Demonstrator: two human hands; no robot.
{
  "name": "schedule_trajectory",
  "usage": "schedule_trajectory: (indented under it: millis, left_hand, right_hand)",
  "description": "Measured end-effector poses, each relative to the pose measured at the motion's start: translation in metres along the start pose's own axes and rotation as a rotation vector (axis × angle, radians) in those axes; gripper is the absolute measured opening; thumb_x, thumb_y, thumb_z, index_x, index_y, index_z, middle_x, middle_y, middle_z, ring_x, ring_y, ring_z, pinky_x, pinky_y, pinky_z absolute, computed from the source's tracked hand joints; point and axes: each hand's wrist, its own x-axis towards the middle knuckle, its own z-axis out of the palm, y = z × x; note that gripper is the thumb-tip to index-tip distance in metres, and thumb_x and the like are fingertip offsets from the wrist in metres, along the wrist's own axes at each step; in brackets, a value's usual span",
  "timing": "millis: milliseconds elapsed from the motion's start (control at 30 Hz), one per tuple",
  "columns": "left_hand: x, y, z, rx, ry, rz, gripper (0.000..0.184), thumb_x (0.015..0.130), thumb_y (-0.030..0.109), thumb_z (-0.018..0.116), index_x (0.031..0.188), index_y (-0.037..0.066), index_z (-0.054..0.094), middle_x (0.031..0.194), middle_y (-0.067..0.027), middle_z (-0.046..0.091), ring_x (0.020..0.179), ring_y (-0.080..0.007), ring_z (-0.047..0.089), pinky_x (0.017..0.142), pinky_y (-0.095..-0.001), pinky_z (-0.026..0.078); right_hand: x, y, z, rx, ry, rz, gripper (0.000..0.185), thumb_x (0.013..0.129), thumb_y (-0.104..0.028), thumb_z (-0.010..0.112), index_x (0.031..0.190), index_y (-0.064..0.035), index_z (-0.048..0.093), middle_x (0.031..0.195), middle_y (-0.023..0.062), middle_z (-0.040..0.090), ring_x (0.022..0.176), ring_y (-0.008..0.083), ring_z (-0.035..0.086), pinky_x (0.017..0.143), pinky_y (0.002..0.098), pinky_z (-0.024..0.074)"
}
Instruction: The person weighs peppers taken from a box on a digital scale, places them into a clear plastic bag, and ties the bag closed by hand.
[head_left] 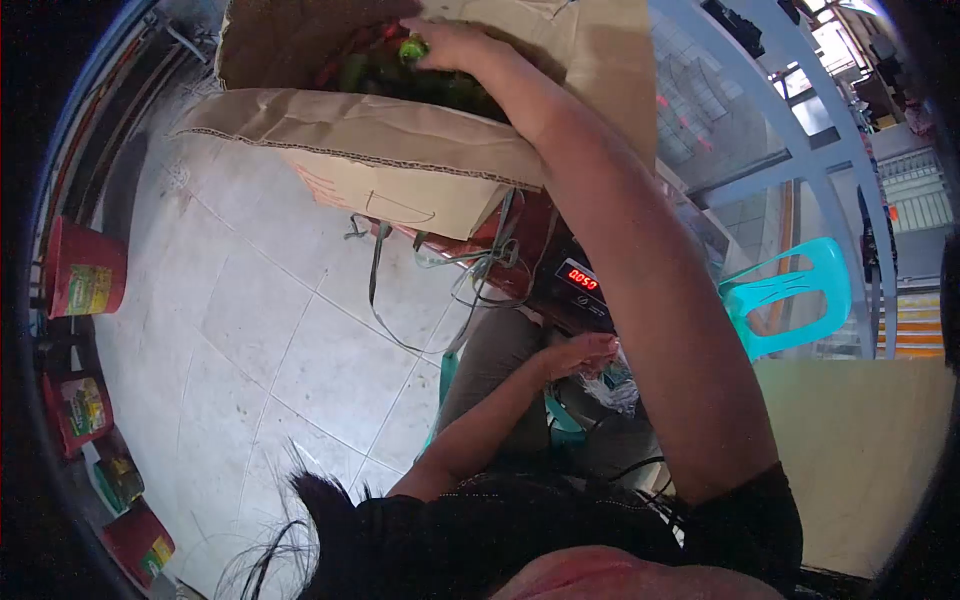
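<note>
My right hand reaches into an open cardboard box at the top of the view. Its thumb and fingers close around a bright green pepper. Dark green and red peppers lie in shadow inside the box, some too dim to tell apart. Down by my lap, my left hand has its fingers together at a crinkled clear plastic bag; my right forearm hides part of it. Beyond that hand, a dark digital scale shows 0.050 in red digits.
Loose strapping hangs below the box over the tiled floor. Red pots line the left side. To the right are a turquoise plastic chair and a pale board. Glass panels with a frame stand behind.
</note>
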Motion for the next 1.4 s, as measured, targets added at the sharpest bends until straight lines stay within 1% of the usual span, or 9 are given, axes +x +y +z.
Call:
schedule_trajectory:
  millis: [33, 233, 333, 533, 833, 933, 1133, 1200, 1400]
  left_hand:
    - [0.001, -0.002, -0.002, -0.059, 0.004, -0.042, 0.031, 0.094, 0.043, 0.055, 0.092, 0.012, 0.054, 0.067, 0.0086, 0.034, 0.054, -0.0043, 0.032, 0.052, -0.0229, 0.030]
    - [0.007, -0.021, -0.008, -0.101, -0.011, -0.130, 0.033, 0.095, 0.044, 0.054, 0.095, 0.011, 0.056, 0.064, 0.0091, 0.033, 0.054, -0.0044, 0.032, 0.052, -0.0240, 0.031]
    - [0.007, -0.022, -0.008, -0.116, 0.003, -0.157, 0.034, 0.094, 0.044, 0.054, 0.098, 0.010, 0.056, 0.065, 0.0090, 0.034, 0.055, -0.0045, 0.034, 0.052, -0.0241, 0.031]
    - [0.006, -0.010, 0.000, 0.034, 0.048, -0.061, 0.040, 0.093, 0.045, 0.056, 0.112, 0.010, 0.058, 0.077, 0.0068, 0.047, 0.057, -0.0056, 0.038, 0.055, -0.0239, 0.035]
    - [0.007, -0.017, -0.009, -0.033, 0.040, -0.195, 0.046, 0.091, 0.049, 0.057, 0.116, 0.009, 0.056, 0.078, 0.0063, 0.047, 0.057, -0.0053, 0.037, 0.056, -0.0237, 0.035]
    - [0.007, -0.029, -0.019, 0.135, -0.046, -0.061, 0.044, 0.091, 0.048, 0.058, 0.112, 0.010, 0.056, 0.077, 0.0066, 0.045, 0.057, -0.0047, 0.034, 0.055, -0.0237, 0.033]
    - [0.007, -0.018, -0.009, -0.053, 0.030, -0.114, 0.040, 0.091, 0.044, 0.060, 0.111, 0.009, 0.056, 0.082, 0.0065, 0.048, 0.057, -0.0034, 0.033, 0.054, -0.0232, 0.032]
    - [0.007, -0.030, -0.016, -0.055, 0.026, -0.098, 0.042, 0.091, 0.043, 0.060, 0.115, 0.009, 0.055, 0.086, 0.0059, 0.051, 0.058, -0.0033, 0.034, 0.054, -0.0226, 0.032]
    - [0.007, -0.030, -0.018, 0.046, 0.026, -0.036, 0.042, 0.093, 0.040, 0.059, 0.119, 0.008, 0.054, 0.086, 0.0061, 0.052, 0.059, -0.0040, 0.036, 0.054, -0.0224, 0.034]
  right_hand:
    - [0.005, 0.001, 0.002, 0.079, -0.098, -0.040, 0.066, 0.077, -0.030, 0.072, 0.137, -0.0220, 0.046, 0.127, 0.0144, 0.057, 0.117, 0.0350, 0.053, 0.096, 0.0480, 0.0440]
    - [0.001, 0.001, -0.005, -0.108, -0.243, -0.014, 0.061, 0.076, -0.023, 0.070, 0.133, -0.0320, 0.049, 0.118, 0.0114, 0.062, 0.118, 0.0307, 0.053, 0.095, 0.0471, 0.0452]
    - [-0.007, -0.012, 0.001, -0.284, -0.120, -0.002, 0.057, 0.076, -0.022, 0.068, 0.131, -0.0254, 0.052, 0.107, 0.0121, 0.066, 0.108, 0.0313, 0.060, 0.090, 0.0463, 0.0483]
    - [-0.026, -0.025, -0.044, -0.051, -0.372, 0.368, 0.056, 0.076, -0.023, 0.065, 0.130, -0.0125, 0.052, 0.109, 0.0142, 0.066, 0.098, 0.0324, 0.065, 0.081, 0.0460, 0.0521]
    - [-0.045, -0.017, -0.016, 0.019, -0.320, -0.041, 0.031, 0.087, -0.021, 0.046, 0.108, -0.0120, 0.067, 0.111, 0.0135, 0.066, 0.100, 0.0332, 0.063, 0.082, 0.0436, 0.0507]
    - [-0.046, -0.011, -0.009, 0.049, -0.303, -0.172, 0.031, 0.087, -0.023, 0.047, 0.108, -0.0109, 0.066, 0.107, 0.0147, 0.066, 0.100, 0.0337, 0.063, 0.081, 0.0435, 0.0502]
    - [-0.028, -0.015, 0.008, 0.090, -0.337, 0.110, 0.027, 0.086, -0.020, 0.050, 0.106, -0.0096, 0.065, 0.103, 0.0170, 0.066, 0.095, 0.0358, 0.063, 0.079, 0.0442, 0.0498]
    - [-0.028, 0.008, 0.023, 0.063, -0.224, -0.071, 0.029, 0.086, -0.017, 0.051, 0.111, -0.0102, 0.063, 0.105, 0.0173, 0.066, 0.095, 0.0354, 0.063, 0.078, 0.0440, 0.0498]
    - [-0.007, -0.005, -0.021, 0.152, -0.503, 0.255, 0.045, 0.080, -0.011, 0.064, 0.123, -0.0116, 0.054, 0.115, 0.0146, 0.061, 0.103, 0.0306, 0.060, 0.081, 0.0409, 0.0504]
